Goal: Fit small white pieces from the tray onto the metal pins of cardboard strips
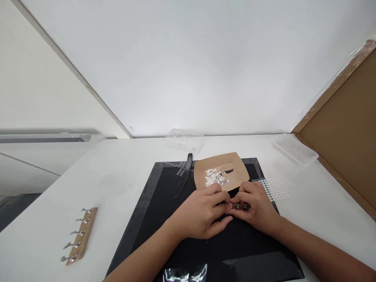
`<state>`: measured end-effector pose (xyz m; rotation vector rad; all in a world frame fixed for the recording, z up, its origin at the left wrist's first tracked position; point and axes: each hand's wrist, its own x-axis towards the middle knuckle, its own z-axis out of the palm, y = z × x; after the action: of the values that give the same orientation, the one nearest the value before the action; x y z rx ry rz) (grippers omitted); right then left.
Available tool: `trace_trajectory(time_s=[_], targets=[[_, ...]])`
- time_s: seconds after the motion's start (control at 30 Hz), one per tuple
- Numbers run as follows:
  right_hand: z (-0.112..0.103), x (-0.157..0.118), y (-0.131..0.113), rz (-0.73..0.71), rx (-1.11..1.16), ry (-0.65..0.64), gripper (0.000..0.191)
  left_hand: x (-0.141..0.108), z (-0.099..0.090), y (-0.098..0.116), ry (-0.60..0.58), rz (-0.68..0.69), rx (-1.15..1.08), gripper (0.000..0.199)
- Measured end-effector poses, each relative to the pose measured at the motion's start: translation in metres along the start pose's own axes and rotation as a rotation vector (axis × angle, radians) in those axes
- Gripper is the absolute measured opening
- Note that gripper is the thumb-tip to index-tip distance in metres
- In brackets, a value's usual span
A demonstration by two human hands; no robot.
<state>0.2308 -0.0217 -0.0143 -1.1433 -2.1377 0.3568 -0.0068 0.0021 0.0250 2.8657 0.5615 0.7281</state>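
Both hands meet over a black mat [188,246]. My right hand [257,203] is closed around a narrow dark brown strip [241,206] with small shiny metal bits; its kind does not show clearly. Pressed against the strip's left end are the bent fingers of my left hand [202,211], which partly hide it. Just beyond the fingers lies a curved tan card [202,166] bearing a cluster of small white pieces [216,177] and a short dark sliver [228,171].
A curved black tool [185,178] rests on the mat. At the left lies a wooden strip with several metal hooks [82,237]. White adhesive dots [274,188], a clear plastic tray [295,150] and a cardboard panel [346,141] are at the right. Clear plastic [184,139] sits behind.
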Motion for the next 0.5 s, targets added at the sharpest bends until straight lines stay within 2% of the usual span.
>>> trace_trajectory(time_s=[0.3,0.5], targets=[[-0.0005,0.0,-0.0048,-0.07,-0.117,0.013,0.023,0.007,0.006,0.0016,0.043,0.02,0.009,0.015],[-0.002,0.001,-0.0061,-0.066,-0.114,0.022,0.022,0.0053,0.0023,0.0038,0.033,-0.005,0.014,0.011]])
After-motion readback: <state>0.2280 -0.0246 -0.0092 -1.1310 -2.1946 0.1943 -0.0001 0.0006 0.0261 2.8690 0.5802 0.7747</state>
